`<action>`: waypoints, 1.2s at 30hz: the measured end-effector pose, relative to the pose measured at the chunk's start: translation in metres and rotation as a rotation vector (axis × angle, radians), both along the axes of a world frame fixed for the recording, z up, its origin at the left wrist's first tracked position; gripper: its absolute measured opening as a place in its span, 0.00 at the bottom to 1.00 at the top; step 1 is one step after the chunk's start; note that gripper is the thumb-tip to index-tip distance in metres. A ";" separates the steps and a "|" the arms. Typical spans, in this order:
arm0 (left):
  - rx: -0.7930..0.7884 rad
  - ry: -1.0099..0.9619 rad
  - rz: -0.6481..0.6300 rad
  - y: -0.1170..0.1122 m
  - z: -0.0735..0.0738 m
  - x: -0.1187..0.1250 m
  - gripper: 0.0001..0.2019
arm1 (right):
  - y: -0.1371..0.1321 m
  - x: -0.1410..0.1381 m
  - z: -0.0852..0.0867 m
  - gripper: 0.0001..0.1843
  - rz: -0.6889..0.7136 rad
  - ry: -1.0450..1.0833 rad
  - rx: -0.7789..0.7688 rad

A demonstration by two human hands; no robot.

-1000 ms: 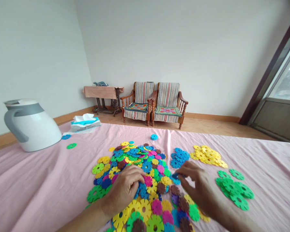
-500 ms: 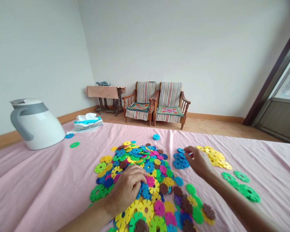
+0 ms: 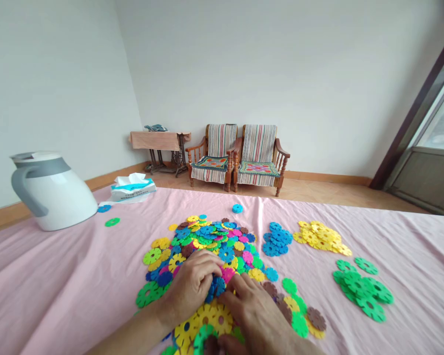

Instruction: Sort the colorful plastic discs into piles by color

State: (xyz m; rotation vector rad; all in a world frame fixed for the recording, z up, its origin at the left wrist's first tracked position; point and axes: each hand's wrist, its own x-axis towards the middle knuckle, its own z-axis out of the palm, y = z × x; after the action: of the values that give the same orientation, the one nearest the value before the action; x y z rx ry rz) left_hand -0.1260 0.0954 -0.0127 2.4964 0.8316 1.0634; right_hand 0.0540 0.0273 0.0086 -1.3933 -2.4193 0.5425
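Pink tablecloth [image 3: 59, 286] fills the lower frame. Mixed pile of coloured plastic discs [image 3: 207, 241] lies at lower centre. Left hand [image 3: 192, 288] rests palm down on the pile, fingers curled. Right hand [image 3: 257, 310] lies just beside it, palm down, fingertips at the blue discs [image 3: 216, 287] between both hands. Whether either hand grips a disc cannot be told.

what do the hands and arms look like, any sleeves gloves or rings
Both are bare. The left hand has no glove, ring or watch in view, and the left forearm is uncovered to the picture's edge, with no sleeve. The right hand is likewise ungloved and ringless as far as shows; only a short, unsleeved bit of its wrist is visible.
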 end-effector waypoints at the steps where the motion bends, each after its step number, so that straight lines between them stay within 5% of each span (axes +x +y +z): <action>1: -0.002 0.003 -0.002 0.000 0.000 0.000 0.17 | 0.001 -0.002 -0.001 0.29 -0.006 -0.007 -0.013; 9: -0.009 0.009 -0.003 0.000 0.003 0.001 0.16 | 0.001 -0.009 0.004 0.21 -0.054 -0.027 -0.074; 29: -0.017 0.024 0.003 0.001 0.002 0.001 0.16 | 0.004 -0.014 0.006 0.33 -0.086 -0.022 -0.114; 36: -0.011 0.015 -0.009 0.002 -0.002 -0.001 0.16 | 0.005 0.004 0.014 0.08 -0.202 0.321 -0.077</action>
State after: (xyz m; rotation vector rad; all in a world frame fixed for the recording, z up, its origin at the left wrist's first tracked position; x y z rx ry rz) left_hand -0.1267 0.0976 -0.0146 2.4998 0.8273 1.0356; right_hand 0.0582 0.0318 0.0227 -1.4348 -2.0005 0.7498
